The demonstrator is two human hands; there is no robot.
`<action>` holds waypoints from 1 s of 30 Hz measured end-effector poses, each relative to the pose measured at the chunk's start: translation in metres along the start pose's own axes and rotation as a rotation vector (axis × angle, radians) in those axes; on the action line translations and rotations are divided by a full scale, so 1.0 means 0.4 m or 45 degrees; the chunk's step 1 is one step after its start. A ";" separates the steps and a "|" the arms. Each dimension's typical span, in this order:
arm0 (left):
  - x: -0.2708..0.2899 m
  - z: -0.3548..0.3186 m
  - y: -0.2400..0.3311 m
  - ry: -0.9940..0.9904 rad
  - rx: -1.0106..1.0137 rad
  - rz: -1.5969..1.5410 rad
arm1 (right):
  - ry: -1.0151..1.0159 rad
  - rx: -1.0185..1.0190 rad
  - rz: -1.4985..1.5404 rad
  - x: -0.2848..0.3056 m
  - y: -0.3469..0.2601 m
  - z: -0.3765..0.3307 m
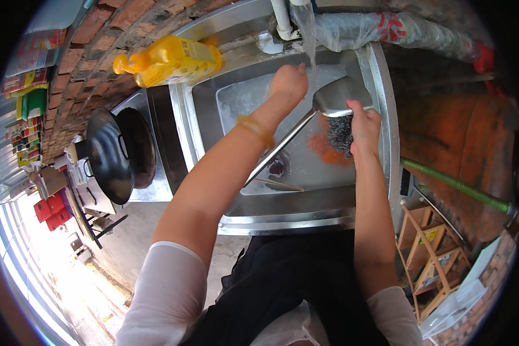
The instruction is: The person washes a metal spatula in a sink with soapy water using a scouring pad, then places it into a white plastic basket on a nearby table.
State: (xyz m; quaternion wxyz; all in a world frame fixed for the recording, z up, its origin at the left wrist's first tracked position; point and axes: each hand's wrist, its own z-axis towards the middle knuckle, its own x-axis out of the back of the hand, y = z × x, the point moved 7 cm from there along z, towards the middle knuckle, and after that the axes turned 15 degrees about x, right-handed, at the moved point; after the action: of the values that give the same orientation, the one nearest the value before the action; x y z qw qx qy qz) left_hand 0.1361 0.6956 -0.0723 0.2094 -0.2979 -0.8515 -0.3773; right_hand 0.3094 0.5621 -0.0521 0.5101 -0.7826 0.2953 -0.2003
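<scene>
A metal wok spatula (339,97) lies slantwise over the sink (199,124), its long handle running down to the left under my left forearm. My right hand (365,128) grips the edge of its blade. Against those fingers, below the blade, is a dark steel wool scrubber (340,135); whether the hand also holds it I cannot tell. My left hand (290,83) is closed beside the falling water (307,34), its fingertips hidden. An orange item (323,151) shows blurred in the cloudy water, and a thin stick-like piece (279,184) lies near the front wall.
A yellow detergent bottle (181,60) lies at the sink's back left corner. Black woks (109,155) stand to the left. A plastic-wrapped pipe (357,32) crosses behind the sink. On the right are a green hose (455,184) and a wooden rack (429,254).
</scene>
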 end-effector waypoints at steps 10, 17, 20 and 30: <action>-0.072 -0.191 0.097 -0.119 -0.996 0.063 | 0.132 -0.046 0.336 0.033 -0.025 0.025; -0.016 -0.210 -0.040 -0.208 -0.718 0.137 | -0.332 -0.278 0.107 -0.041 0.013 -0.040; -0.002 -0.209 -0.100 -0.581 -0.071 -0.042 | -0.231 -0.060 0.218 -0.008 -0.004 -0.021; -0.044 -0.233 -0.111 -1.038 0.268 -0.662 | -0.412 1.331 -0.816 -0.217 -0.137 -0.077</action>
State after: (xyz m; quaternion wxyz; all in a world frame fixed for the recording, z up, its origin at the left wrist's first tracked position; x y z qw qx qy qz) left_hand 0.1318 0.5940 -0.0470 -0.2126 -0.1761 -0.9438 -0.1817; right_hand 0.2399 0.6160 0.0094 0.7779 -0.5000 -0.1714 -0.3399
